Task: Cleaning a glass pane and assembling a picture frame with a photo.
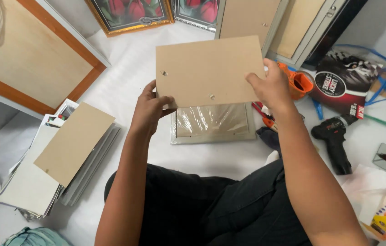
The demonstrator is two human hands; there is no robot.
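Hardboard backing panel (209, 70), thin and tan, sits raised in both hands above a silver picture frame (213, 136) that lies on the white-covered floor (129, 68). In the head view, the only one, the left hand (149, 109) pinches the panel's lower left corner with fingers closed on the edge, and the right hand (270, 86) clamps the right edge, thumb on the near face. The sheet looks light and stiff, yet likely to flex or snap if bent; its faces seem smooth, so holding it by opposite edges, as here, seems the safest grip. Two small holes show near its left and lower edges. The frame under it holds something wrapped in crinkled clear film, probably fragile, though the panel hides its upper part. Fingertips behind the board are out of sight. A black cordless drill (334, 141) lies to the right, near orange-handled tools (293, 82) partly hidden by the right wrist. A stack of boards (65, 155) rests to the left.
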